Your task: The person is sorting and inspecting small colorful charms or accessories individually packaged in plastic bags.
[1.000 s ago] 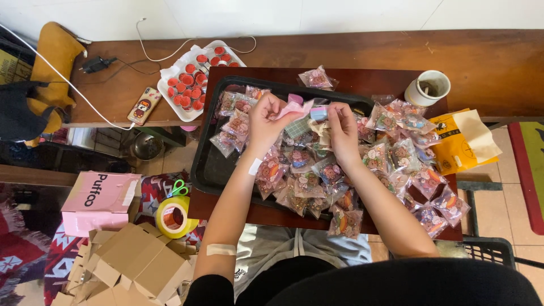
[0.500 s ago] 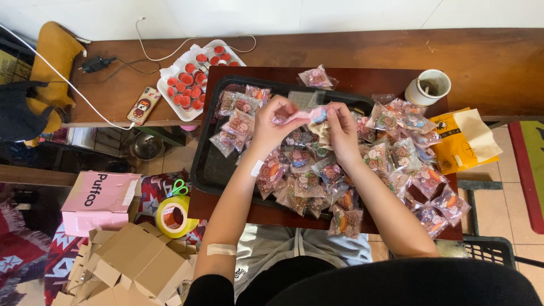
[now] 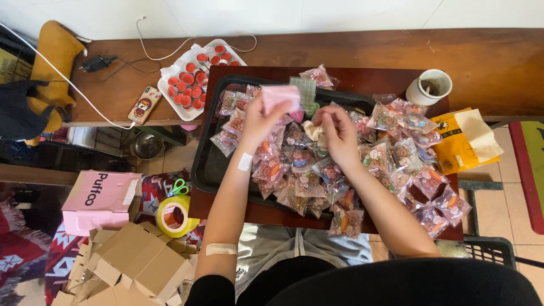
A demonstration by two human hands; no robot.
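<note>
Left hand (image 3: 262,116) raised over the black tray (image 3: 205,164), fingers closed on a pink piece (image 3: 281,96), paper or cloth, cannot tell which. Right hand (image 3: 339,131) just beside it, fingers pinched narrow on something small and pale (image 3: 310,129); what it is cannot be made out.

Done, as judged: a large heap of filled clear packets (image 3: 300,181) covers the tray and spills right across the counter (image 3: 396,79) toward the yellow bag (image 3: 456,150).

Left, as judged: a white tray of red cups (image 3: 190,88) behind the black tray looks untouched; one empty clear bag (image 3: 306,90) lies at the black tray's far edge. Flat cardboard boxes (image 3: 130,266) and a tape roll (image 3: 175,216) sit on the floor at the left, apparently not yet used.

A white mug (image 3: 429,88) stands at the far right of the counter; a phone (image 3: 144,104) lies near the cups.
</note>
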